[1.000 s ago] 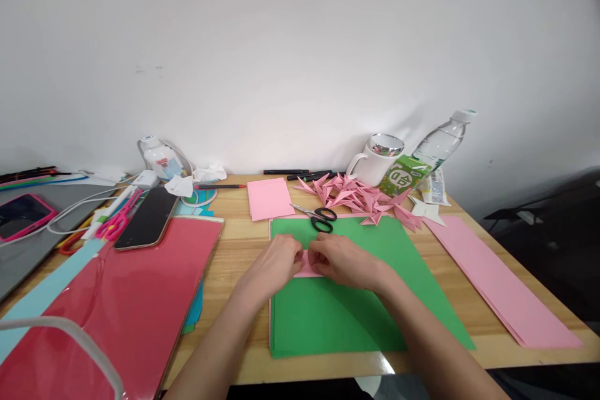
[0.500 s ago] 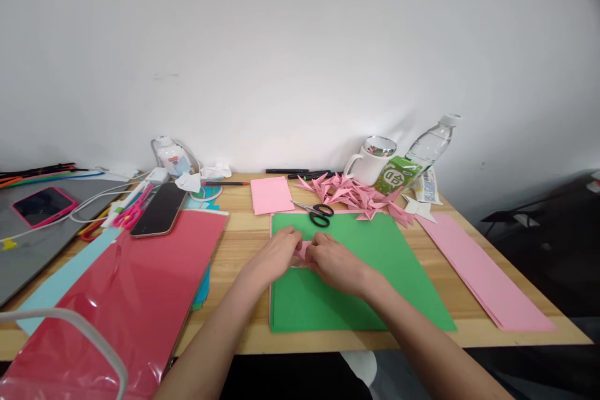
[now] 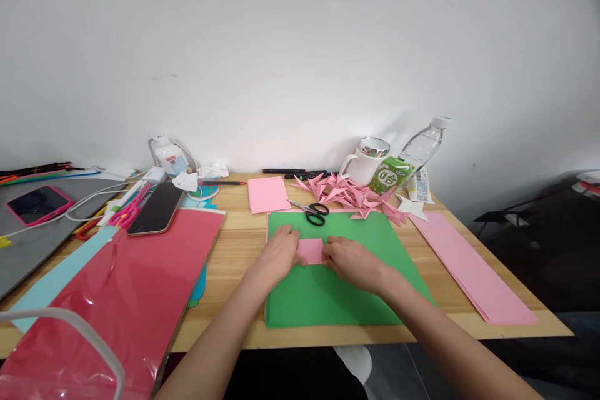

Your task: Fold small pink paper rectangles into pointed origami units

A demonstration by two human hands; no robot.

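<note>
A small pink paper rectangle [image 3: 310,251] lies over the green sheets [image 3: 337,303], held at both ends. My left hand [image 3: 282,252] is closed on its left edge, and my right hand [image 3: 345,260] pinches its right edge. Just behind them, black-handled scissors [image 3: 315,217] rest across the back edge of the green sheets. A stack of square pink paper [image 3: 269,194] sits behind and to the left. Folded pink pointed shapes [image 3: 349,194] are heaped at the back right.
Behind the heap stand a white mug [image 3: 369,161], a green carton [image 3: 391,175] and a clear bottle [image 3: 424,144]. Pink strips [image 3: 473,269] lie at right. At left are a red sheet in plastic [image 3: 126,287], a phone [image 3: 157,209] and pink scissors [image 3: 129,209].
My hands have moved apart, my right hand going right, and the pink paper between them now shows as a flat rectangle. The whole view has shifted slightly.
</note>
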